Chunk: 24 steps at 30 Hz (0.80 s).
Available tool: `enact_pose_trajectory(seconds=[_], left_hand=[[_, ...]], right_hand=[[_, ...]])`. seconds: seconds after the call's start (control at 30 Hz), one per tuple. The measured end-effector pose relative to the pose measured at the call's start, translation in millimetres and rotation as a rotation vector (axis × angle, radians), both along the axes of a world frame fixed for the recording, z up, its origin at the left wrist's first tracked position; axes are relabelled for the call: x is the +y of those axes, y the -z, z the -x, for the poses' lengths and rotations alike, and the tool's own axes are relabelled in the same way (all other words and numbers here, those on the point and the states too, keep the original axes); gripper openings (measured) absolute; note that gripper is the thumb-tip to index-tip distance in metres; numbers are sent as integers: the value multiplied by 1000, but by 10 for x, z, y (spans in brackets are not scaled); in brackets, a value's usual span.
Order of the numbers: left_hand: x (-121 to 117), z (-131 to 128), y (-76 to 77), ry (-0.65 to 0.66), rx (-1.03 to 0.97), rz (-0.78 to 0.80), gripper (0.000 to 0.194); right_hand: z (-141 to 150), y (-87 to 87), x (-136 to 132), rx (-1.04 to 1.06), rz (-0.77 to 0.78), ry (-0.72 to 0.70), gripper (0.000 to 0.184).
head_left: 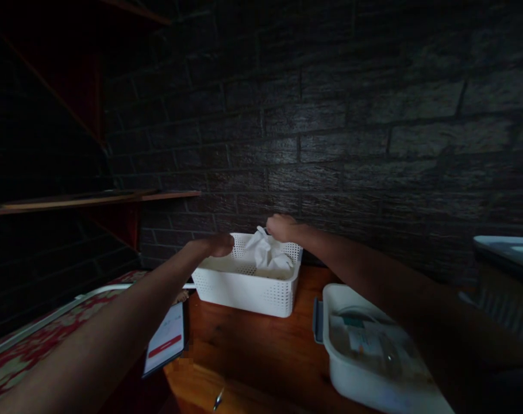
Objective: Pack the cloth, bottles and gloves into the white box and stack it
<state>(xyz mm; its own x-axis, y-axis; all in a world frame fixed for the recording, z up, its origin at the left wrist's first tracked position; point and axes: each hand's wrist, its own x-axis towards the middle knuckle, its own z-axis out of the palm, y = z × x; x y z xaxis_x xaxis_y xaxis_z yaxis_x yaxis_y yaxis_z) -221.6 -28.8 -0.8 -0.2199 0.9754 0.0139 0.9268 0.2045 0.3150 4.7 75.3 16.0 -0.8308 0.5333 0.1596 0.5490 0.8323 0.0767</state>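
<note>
Around white basket: brick wall at 12 o'clock, shelf at 10, device with lit screen at 8, white container at 4, last two partly covered by forearms. Basket is placed on wooden table, opening turned upward, long axis laid roughly 9 to 3. Crumpled white cloth is contained toward 2. Left hand is seen at 10, right hand at 1, beside cloth; fingers of both are unclear, grip cannot be told.

A dark brick-patterned wall rises dimly behind a wooden shelf and table
</note>
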Motion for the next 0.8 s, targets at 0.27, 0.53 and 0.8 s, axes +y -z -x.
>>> enact_pose_trajectory(seconds=[0.27,0.53,0.8], left_hand=[[-14,-475,-316,80,-265,-81,77],[209,-1453,-132,475,-913,-47,94],[365,-2776,107,752,-1311,88,65]], right_hand=[[-838,-581,-100,378,-5,-125,22],[-1779,-803,-69,901,118,-209,42],[-2413,-763,-219,1296,185,-88,57]])
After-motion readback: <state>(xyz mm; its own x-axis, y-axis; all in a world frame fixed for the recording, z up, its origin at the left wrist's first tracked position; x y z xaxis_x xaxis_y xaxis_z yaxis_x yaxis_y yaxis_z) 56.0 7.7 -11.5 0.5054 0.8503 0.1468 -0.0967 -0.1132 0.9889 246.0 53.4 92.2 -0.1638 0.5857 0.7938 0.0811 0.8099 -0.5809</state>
